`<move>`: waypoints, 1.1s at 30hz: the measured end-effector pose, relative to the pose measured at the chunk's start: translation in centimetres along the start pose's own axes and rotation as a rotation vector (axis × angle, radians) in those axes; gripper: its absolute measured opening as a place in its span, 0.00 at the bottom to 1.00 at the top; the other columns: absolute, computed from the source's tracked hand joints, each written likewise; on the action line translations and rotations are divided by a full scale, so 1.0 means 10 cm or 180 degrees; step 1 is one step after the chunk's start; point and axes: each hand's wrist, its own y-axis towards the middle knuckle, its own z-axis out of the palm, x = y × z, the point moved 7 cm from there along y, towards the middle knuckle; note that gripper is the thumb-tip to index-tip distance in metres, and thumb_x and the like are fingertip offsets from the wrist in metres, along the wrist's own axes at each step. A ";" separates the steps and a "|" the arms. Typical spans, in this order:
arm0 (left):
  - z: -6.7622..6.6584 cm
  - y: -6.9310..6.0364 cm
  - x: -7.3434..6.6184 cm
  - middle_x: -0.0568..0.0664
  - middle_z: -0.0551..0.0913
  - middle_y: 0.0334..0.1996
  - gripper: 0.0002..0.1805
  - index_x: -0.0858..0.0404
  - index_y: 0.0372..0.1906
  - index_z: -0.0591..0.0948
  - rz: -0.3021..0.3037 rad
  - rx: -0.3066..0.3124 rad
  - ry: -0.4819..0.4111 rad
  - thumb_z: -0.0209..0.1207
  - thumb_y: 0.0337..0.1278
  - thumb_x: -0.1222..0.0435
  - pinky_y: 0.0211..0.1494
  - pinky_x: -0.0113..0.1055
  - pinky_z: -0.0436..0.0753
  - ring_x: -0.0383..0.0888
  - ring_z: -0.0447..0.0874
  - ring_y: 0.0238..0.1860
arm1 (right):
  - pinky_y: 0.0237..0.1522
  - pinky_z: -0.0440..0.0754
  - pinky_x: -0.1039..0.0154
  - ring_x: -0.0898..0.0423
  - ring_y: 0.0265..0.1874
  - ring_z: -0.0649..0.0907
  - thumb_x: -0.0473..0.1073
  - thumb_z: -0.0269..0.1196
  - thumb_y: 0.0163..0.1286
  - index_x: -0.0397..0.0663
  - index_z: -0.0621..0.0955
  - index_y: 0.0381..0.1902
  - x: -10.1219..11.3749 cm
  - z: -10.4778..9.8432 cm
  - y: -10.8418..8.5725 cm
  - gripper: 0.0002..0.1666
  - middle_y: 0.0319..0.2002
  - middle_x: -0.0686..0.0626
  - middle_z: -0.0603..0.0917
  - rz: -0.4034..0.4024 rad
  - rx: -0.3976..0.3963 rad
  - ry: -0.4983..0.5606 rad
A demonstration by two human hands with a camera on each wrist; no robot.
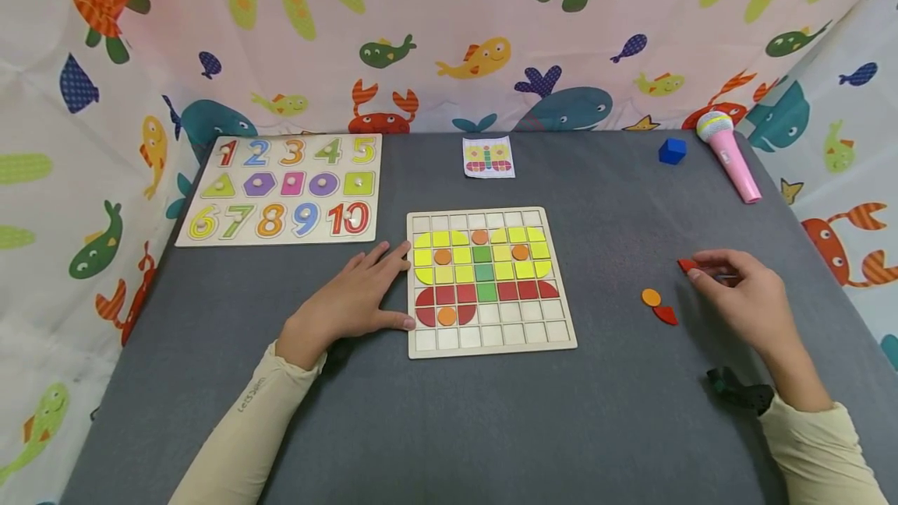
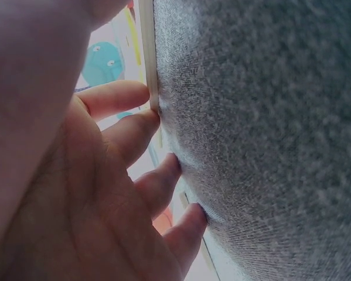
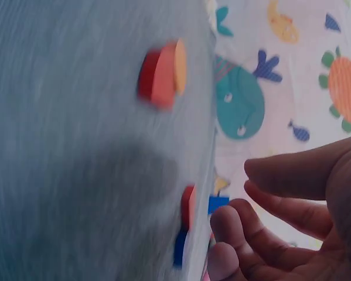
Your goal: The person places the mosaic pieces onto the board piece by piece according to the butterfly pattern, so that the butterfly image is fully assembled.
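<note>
A grid board (image 1: 540, 333) bears yellow, red, green and orange pieces, with several bare cells in its lower rows. My left hand (image 1: 351, 294) lies at the board's left side, fingers spread, thumb and fingertips touching its edge. In the left wrist view, fingertips (image 2: 190, 225) meet the grey cloth beside the board's edge (image 2: 146, 47). My right hand (image 1: 747, 298) hovers by a red quarter-round piece (image 1: 686, 265). In the right wrist view, the thumb and fingers stand apart, and that red piece (image 3: 188, 208) lies on the cloth. An orange disc (image 1: 651, 298) and another red piece (image 1: 665, 316) lie nearby.
A number-and-shape puzzle board (image 1: 281, 209) lies at the left. Behind the grid board is a small pattern card (image 1: 488, 170). A blue cube (image 1: 672, 151) and a pink toy microphone (image 1: 733, 158) stand back right. Another blue thing (image 3: 180, 249) shows beside the red piece.
</note>
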 end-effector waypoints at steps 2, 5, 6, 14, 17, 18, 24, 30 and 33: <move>0.00 0.00 0.00 0.53 0.52 0.87 0.53 0.62 0.82 0.65 0.0005 -0.0004 0.0000 0.75 0.60 0.43 0.85 0.61 0.45 0.59 0.42 0.86 | 0.39 0.69 0.83 0.76 0.39 0.72 0.40 0.66 0.78 0.33 0.84 0.58 -0.07 -0.04 0.01 0.18 0.49 0.40 0.82 0.0055 -0.0090 -0.0114; 0.00 0.00 0.00 0.52 0.52 0.87 0.53 0.62 0.82 0.65 0.0012 -0.0010 0.0005 0.75 0.60 0.43 0.85 0.61 0.45 0.59 0.42 0.86 | 0.38 0.70 0.74 0.75 0.39 0.71 0.41 0.66 0.78 0.32 0.84 0.59 -0.17 -0.09 0.04 0.19 0.49 0.35 0.83 0.0170 -0.0159 -0.0264; 0.00 0.00 0.00 0.52 0.52 0.87 0.53 0.62 0.82 0.65 0.0014 -0.0012 0.0008 0.75 0.60 0.43 0.85 0.61 0.45 0.59 0.42 0.86 | 0.37 0.70 0.70 0.72 0.39 0.72 0.41 0.66 0.78 0.31 0.83 0.59 -0.20 -0.10 0.05 0.20 0.49 0.33 0.83 0.0207 -0.0143 -0.0312; 0.00 0.01 0.00 0.52 0.51 0.87 0.54 0.62 0.83 0.64 0.0017 -0.0004 0.0026 0.75 0.60 0.43 0.85 0.60 0.45 0.59 0.42 0.86 | 0.39 0.69 0.55 0.41 0.43 0.77 0.37 0.65 0.77 0.25 0.81 0.57 -0.37 -0.11 0.08 0.19 0.47 0.27 0.82 0.0261 0.0061 -0.0536; 0.00 0.01 0.00 0.52 0.51 0.87 0.54 0.62 0.83 0.64 0.0015 -0.0006 0.0032 0.75 0.60 0.42 0.85 0.60 0.45 0.58 0.42 0.86 | 0.39 0.68 0.54 0.39 0.43 0.76 0.36 0.65 0.76 0.25 0.83 0.53 -0.38 -0.10 0.09 0.17 0.45 0.27 0.82 0.0170 0.0123 -0.0561; 0.00 0.01 0.00 0.52 0.51 0.87 0.54 0.62 0.83 0.64 0.0014 -0.0007 0.0031 0.75 0.60 0.42 0.85 0.60 0.45 0.58 0.42 0.86 | 0.39 0.68 0.54 0.39 0.44 0.76 0.36 0.66 0.76 0.25 0.84 0.52 -0.38 -0.10 0.09 0.16 0.45 0.27 0.81 0.0130 0.0151 -0.0546; 0.00 0.01 0.01 0.51 0.51 0.87 0.54 0.61 0.83 0.64 -0.0010 0.0011 0.0028 0.75 0.60 0.42 0.85 0.60 0.44 0.58 0.41 0.86 | 0.37 0.68 0.57 0.42 0.44 0.74 0.37 0.67 0.76 0.27 0.84 0.49 -0.37 -0.05 0.08 0.15 0.46 0.30 0.78 -0.0048 0.0378 -0.0573; 0.01 0.01 0.01 0.52 0.51 0.87 0.54 0.62 0.83 0.64 -0.0023 0.0010 0.0032 0.75 0.60 0.42 0.85 0.60 0.44 0.58 0.41 0.86 | 0.31 0.69 0.60 0.48 0.36 0.75 0.35 0.68 0.75 0.29 0.84 0.45 -0.38 -0.05 0.11 0.10 0.39 0.36 0.80 -0.0085 0.0384 -0.0637; 0.01 0.01 0.01 0.52 0.51 0.87 0.54 0.62 0.83 0.64 -0.0025 0.0013 0.0026 0.75 0.60 0.42 0.85 0.60 0.44 0.59 0.41 0.86 | 0.27 0.70 0.63 0.54 0.30 0.75 0.36 0.67 0.76 0.33 0.83 0.43 -0.38 -0.06 0.12 0.08 0.34 0.41 0.83 -0.0010 0.0363 -0.0655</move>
